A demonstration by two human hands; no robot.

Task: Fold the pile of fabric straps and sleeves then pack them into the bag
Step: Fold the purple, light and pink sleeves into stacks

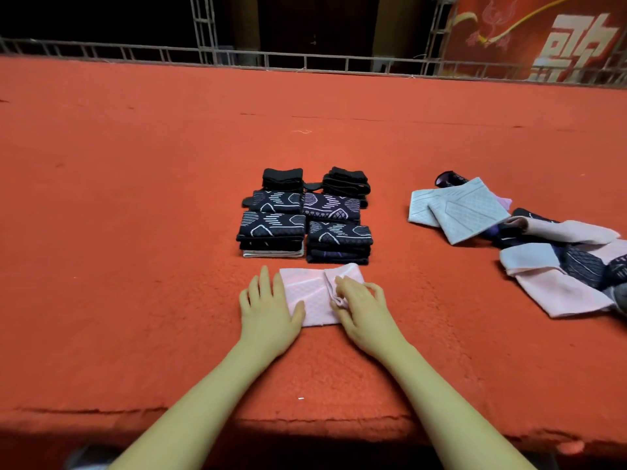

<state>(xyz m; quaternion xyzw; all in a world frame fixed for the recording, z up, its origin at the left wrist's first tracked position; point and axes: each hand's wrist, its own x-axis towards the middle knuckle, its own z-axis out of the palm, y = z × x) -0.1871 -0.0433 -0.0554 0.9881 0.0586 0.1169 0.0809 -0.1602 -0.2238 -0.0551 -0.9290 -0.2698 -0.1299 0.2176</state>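
A pink sleeve (pixel 314 293) lies partly folded on the red carpet right in front of me. My left hand (pixel 268 308) lies flat with straight fingers, its thumb side pressing the sleeve's left edge. My right hand (pixel 361 305) rests on the right part, fingers bent at a fold of the cloth. Just beyond stand neat stacks of folded dark patterned sleeves (pixel 271 232) and black straps (pixel 283 179). An unfolded pile of grey, pink and dark sleeves (pixel 529 245) lies at the right. No bag is in view.
The red carpeted platform (pixel 135 198) stretches far to the left and back. Its near edge (pixel 305 422) drops off just below my forearms. A metal railing (pixel 305 61) runs along the far side, with a red banner (pixel 543 35) at the back right.
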